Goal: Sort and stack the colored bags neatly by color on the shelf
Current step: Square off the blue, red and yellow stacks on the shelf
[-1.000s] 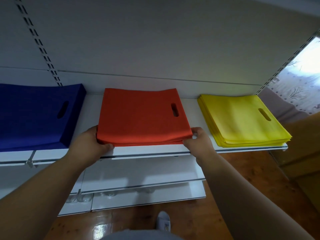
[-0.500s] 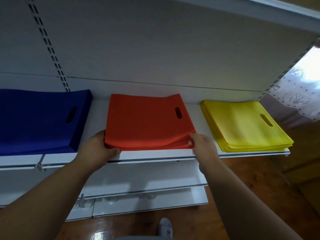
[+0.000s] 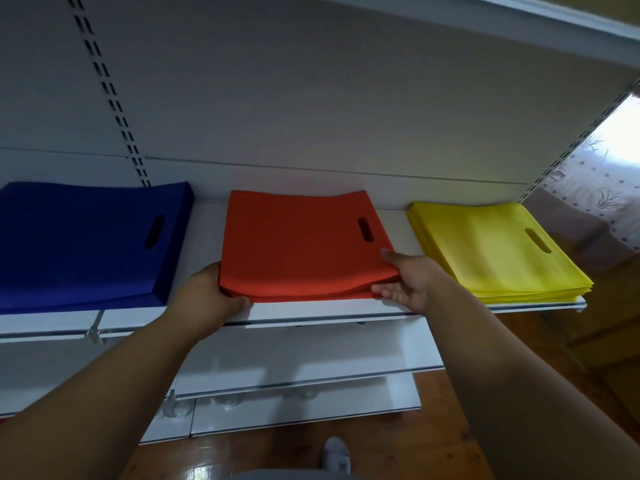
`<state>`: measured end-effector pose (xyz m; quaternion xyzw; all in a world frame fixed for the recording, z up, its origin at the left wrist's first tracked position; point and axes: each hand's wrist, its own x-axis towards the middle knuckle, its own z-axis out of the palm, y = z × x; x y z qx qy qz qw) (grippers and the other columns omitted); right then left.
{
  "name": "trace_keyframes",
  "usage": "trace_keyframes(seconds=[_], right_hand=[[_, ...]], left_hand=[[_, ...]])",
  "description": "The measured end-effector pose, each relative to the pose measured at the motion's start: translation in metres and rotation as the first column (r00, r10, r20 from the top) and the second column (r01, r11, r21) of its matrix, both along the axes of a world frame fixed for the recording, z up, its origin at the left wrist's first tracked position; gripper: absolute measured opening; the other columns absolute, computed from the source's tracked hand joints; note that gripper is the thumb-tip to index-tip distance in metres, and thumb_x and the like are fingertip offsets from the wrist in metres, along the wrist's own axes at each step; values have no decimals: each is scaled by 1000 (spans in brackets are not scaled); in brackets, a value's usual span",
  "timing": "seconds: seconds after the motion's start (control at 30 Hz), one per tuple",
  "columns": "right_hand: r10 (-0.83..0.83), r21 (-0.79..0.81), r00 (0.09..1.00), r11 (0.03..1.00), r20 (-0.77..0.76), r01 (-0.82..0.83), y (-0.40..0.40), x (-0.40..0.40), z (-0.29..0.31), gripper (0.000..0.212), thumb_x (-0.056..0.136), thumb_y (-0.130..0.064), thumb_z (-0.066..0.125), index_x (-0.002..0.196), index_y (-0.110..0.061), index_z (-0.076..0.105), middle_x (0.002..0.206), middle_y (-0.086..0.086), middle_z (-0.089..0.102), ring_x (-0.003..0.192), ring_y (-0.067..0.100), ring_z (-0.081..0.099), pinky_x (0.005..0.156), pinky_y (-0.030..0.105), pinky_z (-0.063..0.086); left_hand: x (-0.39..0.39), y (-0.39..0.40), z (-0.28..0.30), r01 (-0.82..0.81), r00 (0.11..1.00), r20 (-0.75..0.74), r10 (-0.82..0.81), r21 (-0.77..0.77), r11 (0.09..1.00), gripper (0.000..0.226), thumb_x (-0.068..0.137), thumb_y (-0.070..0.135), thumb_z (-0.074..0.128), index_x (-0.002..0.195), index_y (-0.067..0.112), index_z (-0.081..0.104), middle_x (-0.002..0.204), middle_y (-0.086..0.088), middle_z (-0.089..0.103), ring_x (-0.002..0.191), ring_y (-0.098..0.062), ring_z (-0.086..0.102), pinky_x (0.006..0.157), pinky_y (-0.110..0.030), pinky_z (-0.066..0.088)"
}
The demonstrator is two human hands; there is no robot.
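Three flat stacks of handled bags lie side by side on the white shelf [image 3: 311, 311]: blue bags [image 3: 79, 244] at the left, orange bags [image 3: 298, 247] in the middle, yellow bags [image 3: 491, 247] at the right. My left hand [image 3: 207, 296] grips the orange stack's front left corner, with the thumb along its front edge. My right hand [image 3: 408, 282] holds the front right corner, thumb on top and fingers reaching in below the edge. The orange stack's front right part is slightly raised and wavy.
Two lower white shelves [image 3: 294, 358] jut out below my arms. An upper shelf [image 3: 519, 22] overhangs at the top right. Slotted uprights [image 3: 114, 109] run up the back panel. Wooden floor [image 3: 433, 445] and my shoe [image 3: 336, 455] show below; wooden furniture [image 3: 616, 341] stands at the right.
My right hand has slid from the orange stack's front edge round to its right corner, thumb now on top. The front right of the stack has lifted a little. My left hand stays put.
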<state>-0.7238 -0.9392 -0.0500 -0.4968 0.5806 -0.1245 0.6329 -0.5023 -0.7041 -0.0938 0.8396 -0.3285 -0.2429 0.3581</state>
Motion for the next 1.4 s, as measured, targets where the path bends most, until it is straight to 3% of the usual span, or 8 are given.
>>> trace_keyframes(seconds=[0.17,0.3,0.4,0.57,0.8,0.93,1.17,1.4], right_hand=[[39,-184,998,982,-52,-48,1,-6,-13,32,95,-29,63,105,1,59,70,19,67,52,27,61,41,24,41],[28,-445,928,872,-372,-204,5,-8,-17,41,91,-48,61,81,-9,66,71,13,64,63,28,58,60,35,47],[32,-434,887,864,-460,-256,12,-8,-16,53,94,-56,50,71,-8,58,67,12,57,66,30,58,62,34,44],[36,-477,934,852,-354,-214,20,-15,-27,47,90,-54,58,85,-8,63,81,10,67,77,28,65,69,35,50],[244,-554,816,629,-525,-545,14,-26,-38,74,52,-73,75,113,-37,54,99,-6,64,82,13,66,73,37,59],[300,-582,786,541,-540,-607,14,-28,-33,76,54,-64,79,119,-39,49,101,-9,59,87,11,62,75,33,54],[248,-618,767,471,-592,-630,13,-23,-28,79,67,-45,83,131,-31,38,101,-8,53,89,17,58,74,29,46],[211,-624,778,490,-592,-608,14,-24,-31,79,72,-47,81,134,-28,38,107,-6,53,103,23,61,78,30,46]], left_hand=[[1,0,3,13,1000,-8,-13,17,1000,29,77,27,77,101,27,61,81,6,67,74,-14,64,61,-27,50],[2,1,5,23,998,-54,-22,21,1000,39,74,27,79,108,30,60,87,8,68,79,-13,64,69,-29,53],[1,2,9,42,994,-101,-39,30,999,46,74,28,82,112,34,57,93,10,67,85,-12,64,74,-31,53],[0,0,19,12,961,-275,-27,-53,998,32,90,40,66,118,29,57,95,1,71,83,-21,69,72,-37,58],[5,-22,26,-370,653,-715,249,-14,929,33,100,41,50,114,12,59,107,-8,69,96,-29,68,89,-46,56],[5,-31,29,-390,589,-770,244,-7,921,27,100,26,54,121,8,54,113,-12,65,97,-34,66,70,-43,60],[1,-38,30,-348,650,-710,271,39,937,28,102,25,51,121,5,51,107,-20,66,80,-42,71,58,-40,59],[-2,-34,32,-390,508,-829,232,19,921,19,103,15,47,116,1,50,102,-19,65,83,-43,69,45,-33,58]])
